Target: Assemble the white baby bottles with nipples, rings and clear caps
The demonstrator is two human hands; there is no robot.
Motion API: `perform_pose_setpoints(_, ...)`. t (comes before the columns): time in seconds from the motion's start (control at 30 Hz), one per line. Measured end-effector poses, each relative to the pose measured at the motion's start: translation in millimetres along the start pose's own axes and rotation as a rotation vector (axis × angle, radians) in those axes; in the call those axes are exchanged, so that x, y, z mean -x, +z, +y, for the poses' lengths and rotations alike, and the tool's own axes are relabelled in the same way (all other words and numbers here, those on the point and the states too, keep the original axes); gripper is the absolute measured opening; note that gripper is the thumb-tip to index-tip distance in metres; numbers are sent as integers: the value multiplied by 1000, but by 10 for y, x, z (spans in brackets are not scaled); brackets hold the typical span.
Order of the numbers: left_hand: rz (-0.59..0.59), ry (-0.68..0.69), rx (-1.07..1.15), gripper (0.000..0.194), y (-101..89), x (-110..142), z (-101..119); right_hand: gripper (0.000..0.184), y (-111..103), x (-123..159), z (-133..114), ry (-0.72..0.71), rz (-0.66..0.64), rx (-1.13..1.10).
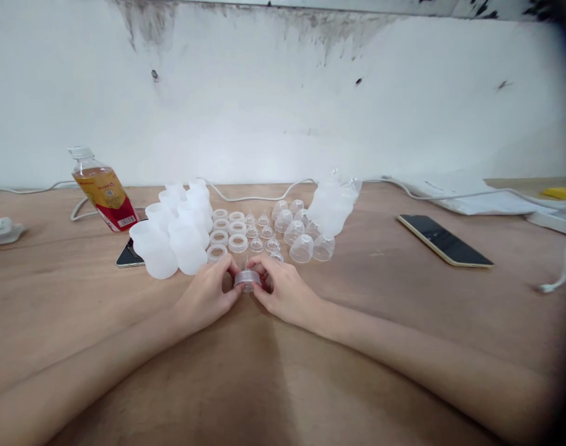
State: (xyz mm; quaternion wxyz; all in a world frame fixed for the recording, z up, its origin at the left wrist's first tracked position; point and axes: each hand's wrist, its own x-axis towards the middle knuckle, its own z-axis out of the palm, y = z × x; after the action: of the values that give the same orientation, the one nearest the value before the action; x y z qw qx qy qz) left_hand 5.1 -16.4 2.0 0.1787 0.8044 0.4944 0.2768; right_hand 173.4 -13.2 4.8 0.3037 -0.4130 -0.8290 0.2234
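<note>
Between my two hands, low over the table, is a clear bottle nipple set in a collar ring [248, 280]. My left hand [212, 285] pinches its left side with thumb and fingers. On its right side, my right hand [283, 290] grips it the same way. Just beyond stand rows of white collar rings [238, 243] and clear nipples [256, 245]. Left of these are several frosted bottle bodies [187, 244], and to the right are several clear domed caps [302, 248]. Assembled bottles [331, 204] stand behind the caps.
A drink bottle [105, 192] stands at the left, near a phone [130, 254] partly hidden by the bottle bodies. Another phone [443, 240] lies at the right. White cables [255, 198] run along the wall, past a white plastic sheet [459, 195]. A white adapter [2, 230] sits far left.
</note>
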Motion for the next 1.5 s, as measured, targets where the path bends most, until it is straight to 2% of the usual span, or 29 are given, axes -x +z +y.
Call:
perform_pose_setpoints(0.33, 45, 52, -26, 13, 30, -44, 23, 24, 57, -13, 49, -27, 26, 36)
perform_pose_setpoints(0.47, 27, 44, -15, 8, 13, -18, 22, 24, 39, -7, 35, -48, 28, 34)
perform_pose_setpoints(0.57, 26, 94, -22, 3, -4, 19, 32, 21, 18, 3, 34, -92, 40, 35)
perform_pose_setpoints(0.73, 35, 152, 49, 8, 5, 56, 26, 14, -8, 17, 40, -162, 46, 55)
perform_pose_setpoints(0.87, 46, 134, 40, 7, 17, 44, 56, 10, -2, 27, 26, -148, 45, 61)
perform_pose_setpoints(1.13, 43, 69, 26, 6, 14, 32, 151, 14, 38, 12, 18, -105, 51, 50)
perform_pose_setpoints(1.3, 72, 40, 83, 3, 8, 60, 122, 12, -44, 29, 34, -185, -34, 20)
perform_pose_setpoints(1.5, 7, 84, 157, 8, -45, 48, 168, 10, -68, 32, 62, -208, -8, -37)
